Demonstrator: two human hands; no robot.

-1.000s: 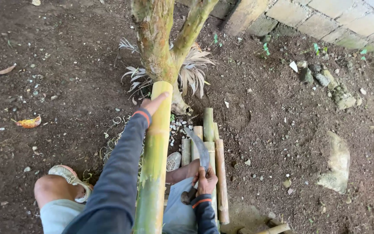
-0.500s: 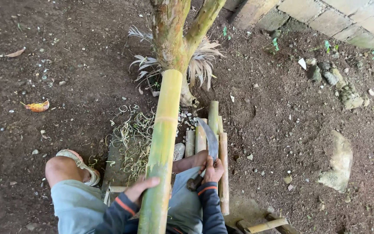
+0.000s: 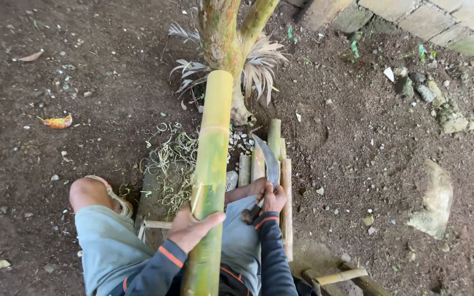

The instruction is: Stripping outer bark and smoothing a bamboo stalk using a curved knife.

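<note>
One bamboo pole (image 3: 210,164), lengthwise toward trunk (image 3: 223,33)

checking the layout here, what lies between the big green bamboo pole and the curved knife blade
In the head view, short cut bamboo pieces lie on the ground between the green bamboo pole and the curved knife blade, with a few pale pebbles just beyond them.

A person's left hand (image 3: 190,227), which a second ago gripped the green bamboo pole (image 3: 209,175) near its far end with the arm outstretched, has slid back down the pole and now clasps it close to the body, beside the knee (image 3: 86,192). The right hand (image 3: 272,198), holding a curved knife (image 3: 267,161), has shifted little, while the head camera has tilted so the tree trunk (image 3: 223,38) sits higher in view
</note>
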